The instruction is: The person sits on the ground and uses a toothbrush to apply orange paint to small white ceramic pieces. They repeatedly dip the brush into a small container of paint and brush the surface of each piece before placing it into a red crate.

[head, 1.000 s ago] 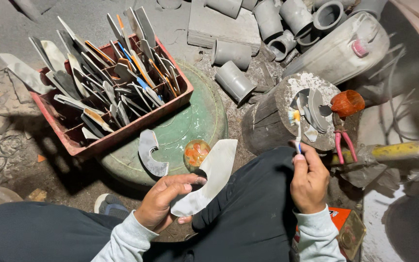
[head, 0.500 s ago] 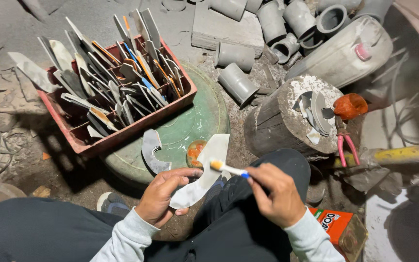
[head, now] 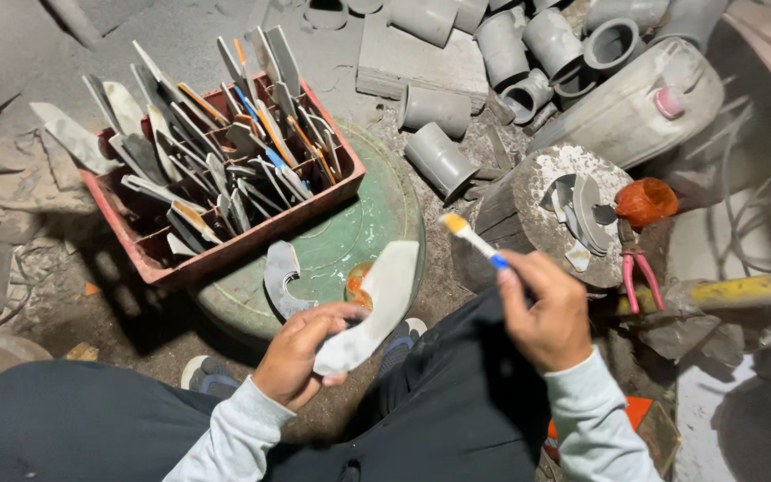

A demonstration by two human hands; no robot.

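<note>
The left hand [head: 301,353] grips a curved grey plastic blade [head: 372,308] over the lap, the right hand [head: 546,312] pinches a small glue-tipped brush [head: 470,239] just above it, so gluing seems not begun, while the red crate of finished blades [head: 225,192] stands full.

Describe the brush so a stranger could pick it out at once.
Start at the round green lid beside the red crate of cut pieces. Just right of it, the right hand holds a thin white brush: blue band, orange-yellow bristles pointing up-left, unlike the grey curved piece in the left hand.
</note>
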